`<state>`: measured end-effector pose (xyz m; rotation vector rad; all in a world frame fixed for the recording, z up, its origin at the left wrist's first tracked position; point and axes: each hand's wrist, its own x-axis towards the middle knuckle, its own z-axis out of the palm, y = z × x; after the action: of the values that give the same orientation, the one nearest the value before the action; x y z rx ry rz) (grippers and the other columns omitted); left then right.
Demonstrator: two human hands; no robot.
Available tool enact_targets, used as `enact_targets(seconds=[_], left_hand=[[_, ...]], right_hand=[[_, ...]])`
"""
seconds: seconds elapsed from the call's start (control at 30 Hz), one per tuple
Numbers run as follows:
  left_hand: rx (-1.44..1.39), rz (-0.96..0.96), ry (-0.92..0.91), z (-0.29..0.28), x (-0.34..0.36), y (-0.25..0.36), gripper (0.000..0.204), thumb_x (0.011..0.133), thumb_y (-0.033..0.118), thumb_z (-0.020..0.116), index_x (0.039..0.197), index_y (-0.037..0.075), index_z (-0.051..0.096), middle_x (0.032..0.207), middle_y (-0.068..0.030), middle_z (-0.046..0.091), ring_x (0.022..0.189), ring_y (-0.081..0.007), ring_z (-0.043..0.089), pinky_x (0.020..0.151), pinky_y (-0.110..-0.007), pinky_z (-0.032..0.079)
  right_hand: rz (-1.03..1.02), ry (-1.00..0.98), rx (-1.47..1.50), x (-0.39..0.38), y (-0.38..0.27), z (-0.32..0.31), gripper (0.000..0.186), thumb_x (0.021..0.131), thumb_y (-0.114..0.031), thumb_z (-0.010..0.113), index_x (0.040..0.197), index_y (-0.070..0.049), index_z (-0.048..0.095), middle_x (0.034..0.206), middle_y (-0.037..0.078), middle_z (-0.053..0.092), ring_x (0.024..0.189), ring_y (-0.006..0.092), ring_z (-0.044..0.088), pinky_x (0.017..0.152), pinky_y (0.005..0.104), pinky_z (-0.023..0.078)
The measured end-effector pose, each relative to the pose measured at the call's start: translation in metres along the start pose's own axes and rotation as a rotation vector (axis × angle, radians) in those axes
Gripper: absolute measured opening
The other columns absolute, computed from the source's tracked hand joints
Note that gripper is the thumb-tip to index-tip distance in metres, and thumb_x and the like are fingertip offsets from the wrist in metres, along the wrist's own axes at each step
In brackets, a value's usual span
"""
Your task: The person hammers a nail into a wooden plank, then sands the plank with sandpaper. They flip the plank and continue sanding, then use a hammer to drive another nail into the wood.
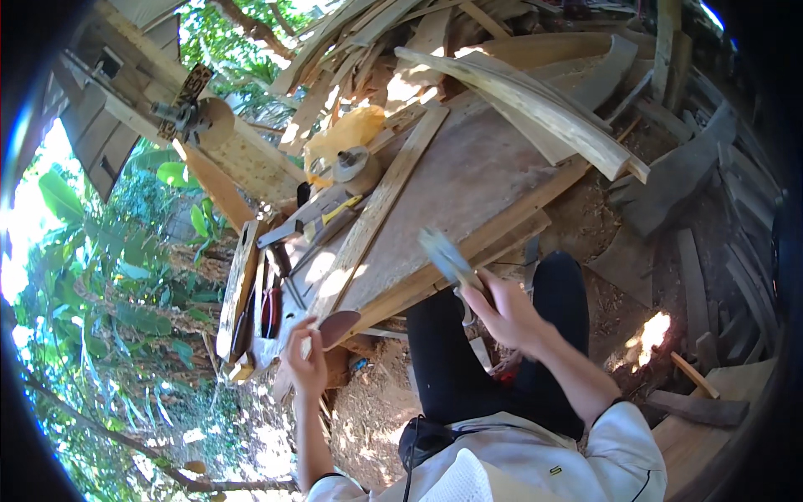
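My right hand [502, 311] is closed round the handle of what looks like a flat paintbrush [447, 253]. Its pale, bluish-grey end points up and left over the wooden workbench [422, 213], smeared by motion. To the left, at the bench's near corner, the curled fingers of my left hand [304, 360] grip a thin, rounded reddish-brown piece [340, 325], perhaps a sanding disc. A long wooden strip [385, 201] runs along the bench top just beyond that hand.
Left of the strip lie red-handled pliers [270, 312], a yellow-handled tool [335, 213] and a round container [355, 170] beside a yellow plastic bag [343, 138]. A long curved plank [535, 105] overhangs the bench's far right. Wood offcuts [694, 284] cover the ground at right.
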<state>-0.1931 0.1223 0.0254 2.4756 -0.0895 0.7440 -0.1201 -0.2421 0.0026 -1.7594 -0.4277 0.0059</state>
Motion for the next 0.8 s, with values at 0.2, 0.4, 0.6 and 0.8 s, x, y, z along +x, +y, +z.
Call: enact_targets(seconds=[0.2, 0.4, 0.6, 0.8], left_hand=[[-0.407, -0.414, 0.248, 0.023, -0.074, 0.020, 0.023, 0.106, 0.016, 0.062, 0.100, -0.005, 0.068, 0.099, -0.0108, 0.073, 0.085, -0.0088, 0.065, 0.077, -0.023, 0.050], [-0.466, -0.528, 0.326, 0.047, -0.104, 0.028, 0.020, 0.105, 0.016, 0.065, 0.106, -0.003, 0.071, 0.088, 0.0013, 0.067, 0.077, -0.0034, 0.055, 0.067, -0.020, 0.041], [-0.450, -0.570, 0.305, 0.037, -0.125, 0.032, 0.020, 0.105, 0.017, 0.064, 0.103, -0.002, 0.070, 0.083, 0.0048, 0.059, 0.075, -0.0022, 0.048, 0.066, -0.020, 0.035], [-0.596, -0.572, 0.358, 0.057, -0.084, 0.035, 0.022, 0.107, 0.018, 0.062, 0.105, -0.003, 0.069, 0.097, -0.0021, 0.070, 0.085, -0.0068, 0.059, 0.081, -0.026, 0.048]], right_hand=[[-0.264, -0.255, -0.496, 0.150, -0.041, 0.026, 0.040, 0.099, -0.041, 0.065, 0.100, -0.001, 0.065, 0.082, 0.023, 0.071, 0.079, 0.0387, 0.072, 0.072, 0.0500, 0.055], [-0.502, -0.364, -0.905, 0.253, -0.035, 0.108, 0.042, 0.091, -0.043, 0.074, 0.100, -0.001, 0.074, 0.089, 0.016, 0.077, 0.086, 0.0333, 0.076, 0.080, 0.0453, 0.060], [-0.667, -0.445, -1.100, 0.275, -0.035, 0.179, 0.030, 0.091, -0.037, 0.075, 0.087, -0.007, 0.078, 0.095, 0.012, 0.078, 0.090, 0.0256, 0.076, 0.078, 0.0398, 0.060], [-0.764, -0.212, -0.510, 0.244, 0.000, 0.176, 0.048, 0.096, -0.049, 0.067, 0.085, -0.004, 0.076, 0.087, 0.010, 0.076, 0.086, 0.0267, 0.073, 0.079, 0.0405, 0.057]])
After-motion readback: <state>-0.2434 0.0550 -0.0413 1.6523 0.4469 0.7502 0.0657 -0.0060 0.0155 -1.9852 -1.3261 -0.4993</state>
